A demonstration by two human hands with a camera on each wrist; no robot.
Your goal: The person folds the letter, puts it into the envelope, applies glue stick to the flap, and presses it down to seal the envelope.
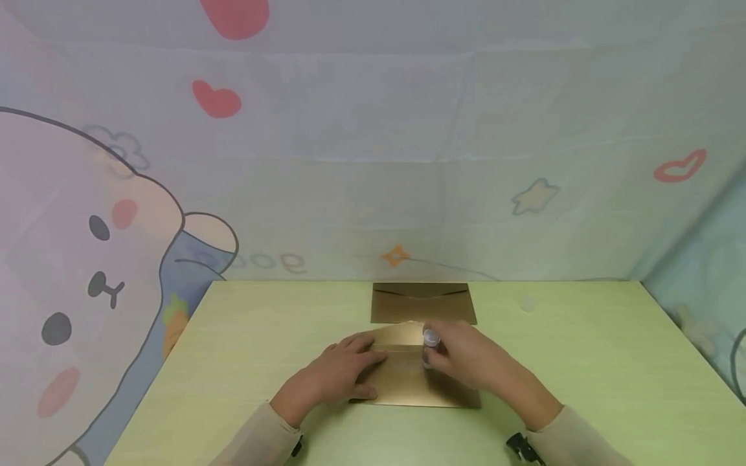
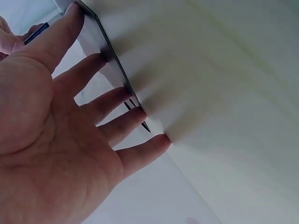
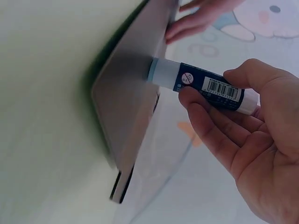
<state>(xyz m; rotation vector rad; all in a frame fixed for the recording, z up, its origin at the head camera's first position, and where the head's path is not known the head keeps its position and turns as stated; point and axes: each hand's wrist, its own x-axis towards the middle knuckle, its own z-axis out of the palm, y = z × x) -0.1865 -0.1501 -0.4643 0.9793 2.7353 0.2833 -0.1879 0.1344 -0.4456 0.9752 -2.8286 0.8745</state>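
A gold envelope [image 1: 408,385] lies on the table with its flap [image 1: 393,335] folded out away from the person. My left hand [image 1: 337,375] rests on its left side, fingers spread and nearly straight, thumb near the lower edge. In my right hand [image 1: 471,353] I grip a glue stick [image 3: 210,88] with a dark blue label and barcode. Its bluish tip points down and appears to touch the envelope near the flap's fold. In the left wrist view the spread fingers of the left hand [image 2: 74,121] reach along the envelope's dark edge.
Behind the worked one, a second gold envelope [image 1: 422,307] lies at the table's far edge. A small whitish round piece [image 1: 528,303] sits to its right on the pale table [image 1: 583,362]. A printed cloth [image 1: 361,142] hangs behind; a dark cable [image 1: 737,369] shows at far right.
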